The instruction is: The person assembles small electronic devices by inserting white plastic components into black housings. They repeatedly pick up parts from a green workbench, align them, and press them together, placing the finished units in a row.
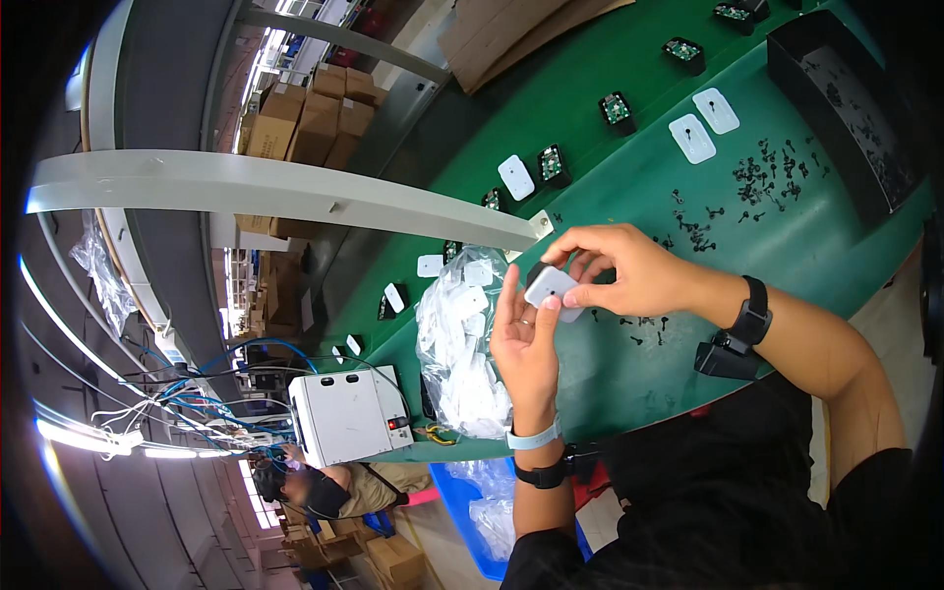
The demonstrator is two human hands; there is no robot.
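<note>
gripped between the thumbs and fingers of the left hand and the right hand, a white-faced black housing is held just right of frame centre, both grips closed on it. small black parts are scattered on the green work surface, right of centre.

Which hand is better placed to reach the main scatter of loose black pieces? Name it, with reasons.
Probably the right hand: it is nearer the loose black pieces. The left hand is farther, beside the clear bag, and could keep the white piece.
</note>
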